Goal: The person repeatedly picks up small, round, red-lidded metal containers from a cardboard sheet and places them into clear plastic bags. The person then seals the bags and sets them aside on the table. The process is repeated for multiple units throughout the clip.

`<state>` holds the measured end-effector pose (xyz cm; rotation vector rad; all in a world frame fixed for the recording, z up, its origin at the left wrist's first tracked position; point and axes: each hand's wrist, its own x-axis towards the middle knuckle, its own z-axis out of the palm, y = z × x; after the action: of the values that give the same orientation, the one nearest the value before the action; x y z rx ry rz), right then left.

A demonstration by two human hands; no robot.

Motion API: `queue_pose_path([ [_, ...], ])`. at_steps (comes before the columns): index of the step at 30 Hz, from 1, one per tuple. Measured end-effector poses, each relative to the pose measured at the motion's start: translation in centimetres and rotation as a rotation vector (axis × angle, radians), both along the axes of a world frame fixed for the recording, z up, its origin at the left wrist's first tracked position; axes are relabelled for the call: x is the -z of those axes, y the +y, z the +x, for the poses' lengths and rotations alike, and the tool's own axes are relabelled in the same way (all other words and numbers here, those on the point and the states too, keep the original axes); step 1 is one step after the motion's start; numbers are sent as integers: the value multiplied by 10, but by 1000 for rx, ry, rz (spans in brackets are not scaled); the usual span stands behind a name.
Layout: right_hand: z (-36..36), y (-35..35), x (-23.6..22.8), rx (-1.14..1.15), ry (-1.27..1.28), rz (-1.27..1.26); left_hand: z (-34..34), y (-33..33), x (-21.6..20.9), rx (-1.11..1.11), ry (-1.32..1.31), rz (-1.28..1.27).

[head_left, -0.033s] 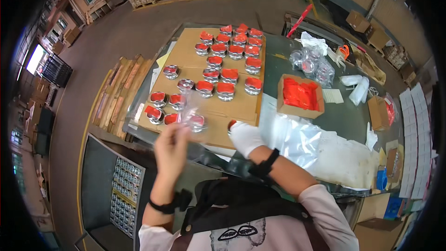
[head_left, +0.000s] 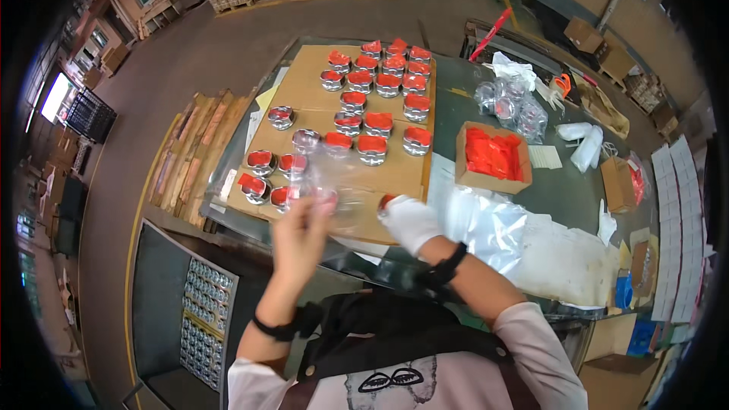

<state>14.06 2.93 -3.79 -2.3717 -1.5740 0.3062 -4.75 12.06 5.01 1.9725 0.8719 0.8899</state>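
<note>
Left hand (head_left: pixel 298 239), bare in the head cam view, is bent w/ thumb and fingertips close together, a clear plastic bag (head_left: pixel 334 175) pinched there, pretty blurry tbh. Right hand (head_left: pixel 412 225), white-gloved, is curled round a small red-topped part (head_left: pixel 386 201), mostly hidden, so exact type can't be told. Both are held at the near edge of a cardboard sheet (head_left: pixel 295 83), w/ red-topped metal pieces (head_left: pixel 372 153) spread beyond. Red packets (head_left: pixel 495 153) are piled in a box (head_left: pixel 486 181) on the R side, btw.
</note>
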Motion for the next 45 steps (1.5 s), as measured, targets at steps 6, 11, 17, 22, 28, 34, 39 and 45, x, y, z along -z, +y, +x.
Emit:
queue_pose_path([
  [6, 11, -20, -71, 327, 1136, 521, 73, 13, 153, 347, 243, -200],
  [11, 0, -29, 44, 118, 276, 347, 91, 6, 173, 183, -79, -649],
  [17, -8, -5, 82, 296, 291, 40, 76, -39, 68, 606, -45, 32],
  [22, -2, 6, 7, 101, 1218, 415, 73, -14, 94, 259, -229, -706],
  [28, -4, -17, -63, 112, 21, 222, 60, 24, 57, 312, -235, -698],
  [34, -3, -13, 24, 317, 1452, 381, 53, 3, 111, 382, 699, 268],
  [39, 2, -13, -18, -341, -88, -112, 42, 3, 115, 322, 541, 154],
  [45, 32, 25, 9, -497, 62, -37, 58, -11, 98, 263, 656, 133],
])
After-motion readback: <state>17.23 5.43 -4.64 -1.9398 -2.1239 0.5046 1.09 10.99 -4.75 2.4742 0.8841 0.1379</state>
